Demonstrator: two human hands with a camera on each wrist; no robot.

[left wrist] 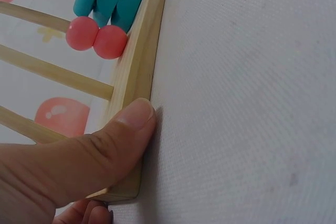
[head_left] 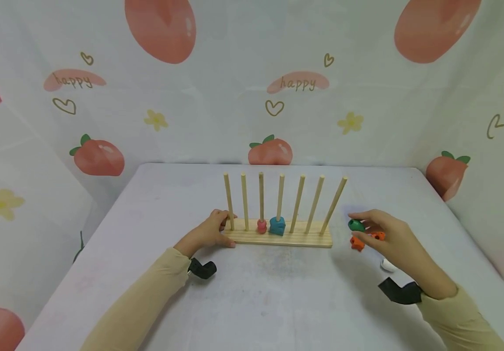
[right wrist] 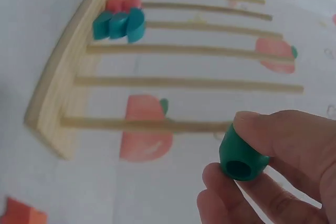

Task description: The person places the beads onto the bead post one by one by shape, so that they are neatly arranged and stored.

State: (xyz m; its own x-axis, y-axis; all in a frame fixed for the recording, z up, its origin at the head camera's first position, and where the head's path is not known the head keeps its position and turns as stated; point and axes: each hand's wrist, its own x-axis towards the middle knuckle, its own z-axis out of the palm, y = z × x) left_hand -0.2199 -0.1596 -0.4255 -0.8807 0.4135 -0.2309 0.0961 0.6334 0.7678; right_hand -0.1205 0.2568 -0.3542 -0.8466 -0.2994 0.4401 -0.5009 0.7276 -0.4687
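A wooden base with several upright pegs stands on the table. My left hand grips its left end, the thumb along the front edge in the left wrist view. Two pink round beads are stacked on one peg. On the neighbouring peg sit three teal half-round beads, turned at differing angles. To the right of the base, my right hand pinches a green bead between thumb and fingers, above the table. The bead's dark hole shows in the right wrist view.
Orange star-like beads lie beneath and beside the right hand. A white piece, partly hidden by that hand, lies nearer on the white table. A printed cloth hangs behind the table.
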